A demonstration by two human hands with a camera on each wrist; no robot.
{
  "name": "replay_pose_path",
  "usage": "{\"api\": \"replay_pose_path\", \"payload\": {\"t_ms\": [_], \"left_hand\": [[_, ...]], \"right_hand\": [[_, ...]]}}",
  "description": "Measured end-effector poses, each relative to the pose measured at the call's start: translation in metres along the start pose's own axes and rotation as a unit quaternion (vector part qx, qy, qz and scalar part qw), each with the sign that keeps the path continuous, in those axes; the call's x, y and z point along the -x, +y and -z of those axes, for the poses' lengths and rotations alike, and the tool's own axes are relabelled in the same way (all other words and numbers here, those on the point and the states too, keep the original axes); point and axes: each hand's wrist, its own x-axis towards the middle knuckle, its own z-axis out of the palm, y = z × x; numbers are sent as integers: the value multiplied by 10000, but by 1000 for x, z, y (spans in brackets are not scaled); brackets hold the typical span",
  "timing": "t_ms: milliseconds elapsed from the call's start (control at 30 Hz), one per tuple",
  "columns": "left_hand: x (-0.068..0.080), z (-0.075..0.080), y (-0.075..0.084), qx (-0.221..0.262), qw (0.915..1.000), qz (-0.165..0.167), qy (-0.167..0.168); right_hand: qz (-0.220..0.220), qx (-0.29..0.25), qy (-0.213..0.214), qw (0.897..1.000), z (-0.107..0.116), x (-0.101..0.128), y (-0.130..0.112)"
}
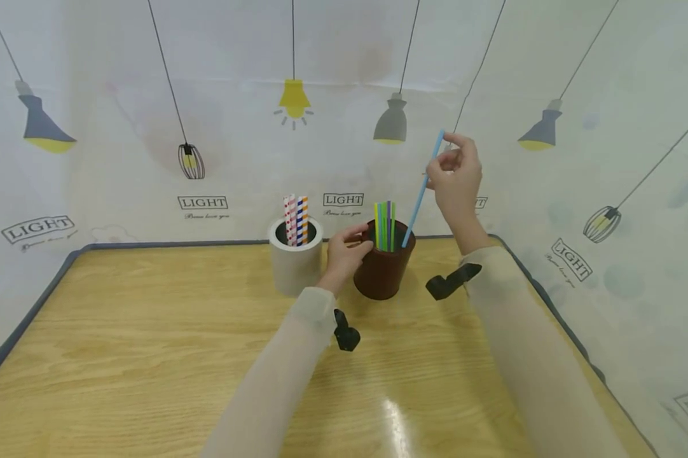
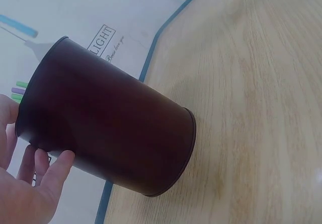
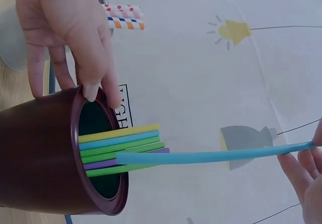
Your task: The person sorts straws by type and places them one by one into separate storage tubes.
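My right hand (image 1: 458, 175) pinches the upper part of a light blue drinking straw (image 1: 423, 194), which slants down to the left. In the right wrist view, the lower end of this straw (image 3: 201, 157) is just outside the mouth of a dark brown cup (image 3: 45, 153), beside the straws standing inside. Those straws (image 1: 385, 226) are yellow, blue, green and purple. My left hand (image 1: 346, 251) holds the left side of the brown cup (image 1: 381, 273) at its rim, with the thumb (image 2: 59, 171) against the wall. The cup stands upright on the table.
Left of the brown cup, a white cup (image 1: 295, 270) holds several patterned straws (image 1: 295, 219), dotted and striped. Both cups stand near the back edge of the wooden table (image 1: 166, 356). A sheet printed with lamps (image 1: 235, 127) rises behind and at the right.
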Motion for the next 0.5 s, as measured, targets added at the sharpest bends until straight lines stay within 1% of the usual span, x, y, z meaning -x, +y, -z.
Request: {"api": "replay_pose_path", "payload": {"t_ms": [100, 233, 433, 500], "left_hand": [[0, -1, 1, -18, 10000, -5, 29], [-1, 0, -2, 1, 10000, 31, 55], [-1, 0, -2, -25, 10000, 36, 20], [-2, 0, -2, -60, 10000, 14, 35]], "right_hand": [[-96, 30, 92, 9999, -3, -10, 12], [-228, 189, 59, 9995, -9, -12, 28], [-164, 816, -309, 9961, -15, -2, 52], [-185, 877, -506, 9947, -16, 1, 60]]}}
